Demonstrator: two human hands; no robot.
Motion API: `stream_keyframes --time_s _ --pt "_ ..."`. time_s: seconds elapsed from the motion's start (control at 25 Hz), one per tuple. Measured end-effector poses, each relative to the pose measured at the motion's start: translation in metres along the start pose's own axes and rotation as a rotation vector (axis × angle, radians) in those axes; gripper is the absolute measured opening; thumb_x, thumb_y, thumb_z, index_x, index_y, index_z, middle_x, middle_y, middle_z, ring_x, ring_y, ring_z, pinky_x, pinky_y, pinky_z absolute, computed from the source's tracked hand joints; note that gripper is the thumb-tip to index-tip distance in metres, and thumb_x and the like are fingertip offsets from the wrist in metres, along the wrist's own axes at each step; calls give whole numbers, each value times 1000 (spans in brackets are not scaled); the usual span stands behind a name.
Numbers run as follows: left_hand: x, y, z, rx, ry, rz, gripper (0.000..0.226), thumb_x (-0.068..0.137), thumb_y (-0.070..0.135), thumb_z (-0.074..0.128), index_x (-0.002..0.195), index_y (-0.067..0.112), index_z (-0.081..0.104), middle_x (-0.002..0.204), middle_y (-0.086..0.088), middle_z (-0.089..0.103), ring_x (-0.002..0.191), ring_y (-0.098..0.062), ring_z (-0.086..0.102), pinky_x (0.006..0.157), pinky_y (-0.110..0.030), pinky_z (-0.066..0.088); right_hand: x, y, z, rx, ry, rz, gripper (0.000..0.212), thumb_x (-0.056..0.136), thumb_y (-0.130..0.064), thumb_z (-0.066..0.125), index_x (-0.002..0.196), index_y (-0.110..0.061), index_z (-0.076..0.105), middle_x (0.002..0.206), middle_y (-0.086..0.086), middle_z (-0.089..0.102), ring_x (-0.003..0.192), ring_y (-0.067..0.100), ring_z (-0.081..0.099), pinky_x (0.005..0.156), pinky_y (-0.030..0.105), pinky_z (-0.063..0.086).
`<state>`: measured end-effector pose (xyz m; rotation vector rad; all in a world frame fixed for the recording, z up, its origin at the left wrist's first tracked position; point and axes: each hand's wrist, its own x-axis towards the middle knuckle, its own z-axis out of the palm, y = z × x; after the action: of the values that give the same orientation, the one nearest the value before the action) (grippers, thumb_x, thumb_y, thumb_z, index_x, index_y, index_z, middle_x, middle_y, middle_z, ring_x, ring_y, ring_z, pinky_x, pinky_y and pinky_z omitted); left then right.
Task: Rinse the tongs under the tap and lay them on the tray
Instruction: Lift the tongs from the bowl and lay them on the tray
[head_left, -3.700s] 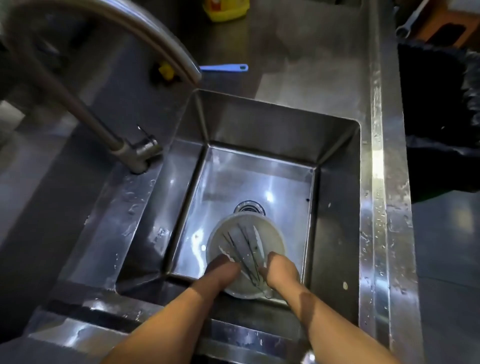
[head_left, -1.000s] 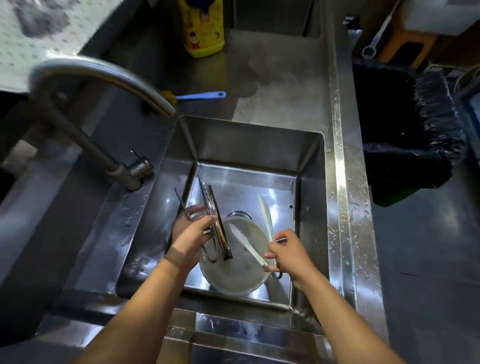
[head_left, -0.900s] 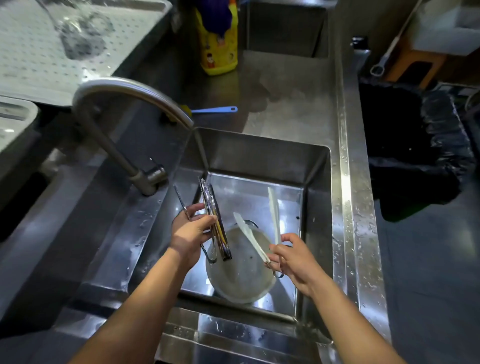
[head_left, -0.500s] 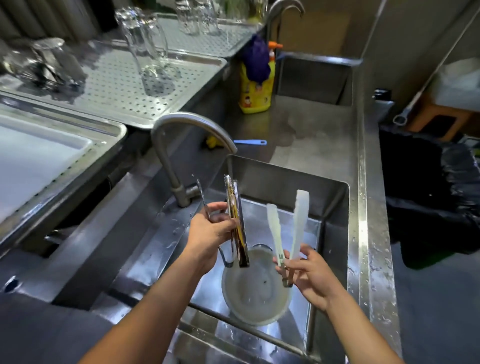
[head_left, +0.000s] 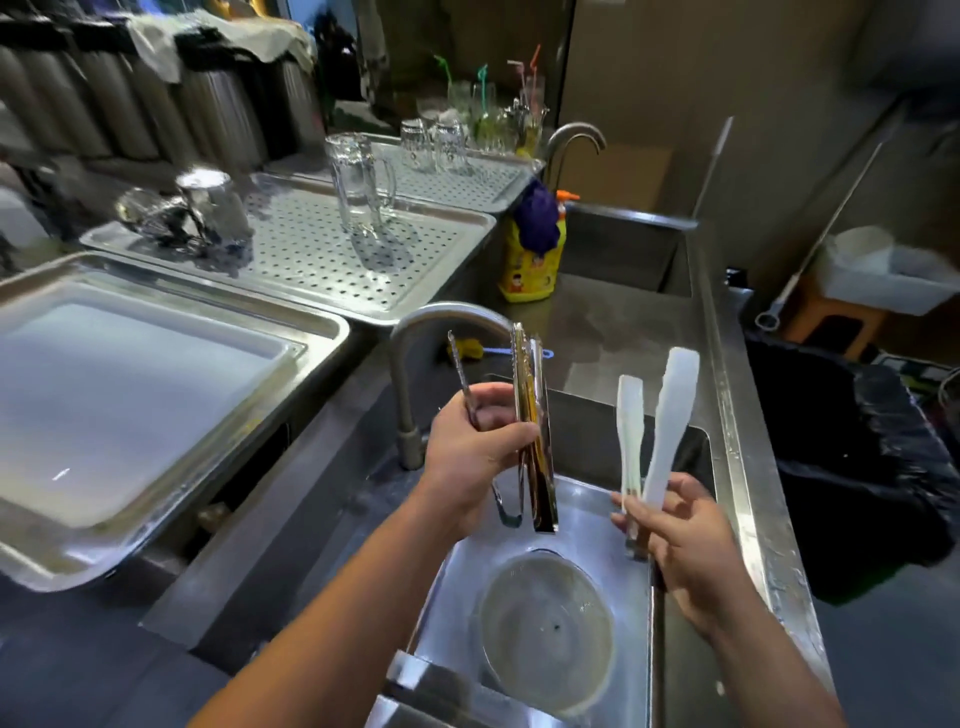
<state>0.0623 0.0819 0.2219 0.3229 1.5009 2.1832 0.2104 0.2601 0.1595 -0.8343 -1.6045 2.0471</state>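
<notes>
My left hand (head_left: 470, 452) grips a bundle of shiny metal tongs (head_left: 535, 415), held upright over the sink (head_left: 602, 457) just in front of the curved tap (head_left: 441, 317). A thinner metal pair sticks out on the left of the bundle. My right hand (head_left: 680, 535) holds white plastic tongs (head_left: 667, 421) by their hinged end, arms pointing up. No water is visible at the spout. A perforated steel tray (head_left: 322, 265) lies beyond the tap to the left. A flat steel tray (head_left: 130, 384) sits nearer on the left.
A round plastic tub (head_left: 545, 639) rests on the sink floor. Glass mugs (head_left: 358, 182) and a steel cup (head_left: 213, 208) stand on the perforated tray. A yellow detergent bottle (head_left: 532, 260) stands behind the sink. A black-lined bin (head_left: 852, 457) is on the right.
Both hands lifted the tongs out of the tub and raised them to tap height. My view tilted up, bringing the trays on the left into sight.
</notes>
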Motion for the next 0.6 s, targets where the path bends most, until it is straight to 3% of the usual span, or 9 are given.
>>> stream_keyframes --time_s 0.2,0.32,0.48,0.6 --pt "-18 81 -35 -4 39 145 38 72 -13 73 100 11 63 67 1 69 61 -19 67 53 -30 54 -29 -45 69 -112 -69 -228 23 77 -14 83 93 -20 67 95 14 75 86 34 74 70 41 56" --pt "-34 133 -75 -12 126 198 38 74 -14 72 97 14 62 72 -6 69 58 -18 67 51 -28 52 -53 -66 123 -163 -142 -317 28 82 -15 80 106 -26 69 102 5 76 89 28 76 66 30 57" --pt "-58 190 -145 19 176 219 41 74 -13 73 105 12 60 89 -20 64 63 -23 67 64 -39 53 -92 -82 200 -187 -277 -403 31 78 -30 74 108 -35 71 102 0 77 88 19 76 68 27 61" --pt "-65 216 -204 48 256 207 42 75 -10 72 109 12 60 89 -18 67 62 -22 68 61 -37 57 -107 -82 256 -184 -375 -404 27 80 -34 69 105 -26 72 95 5 76 85 18 74 65 21 59"
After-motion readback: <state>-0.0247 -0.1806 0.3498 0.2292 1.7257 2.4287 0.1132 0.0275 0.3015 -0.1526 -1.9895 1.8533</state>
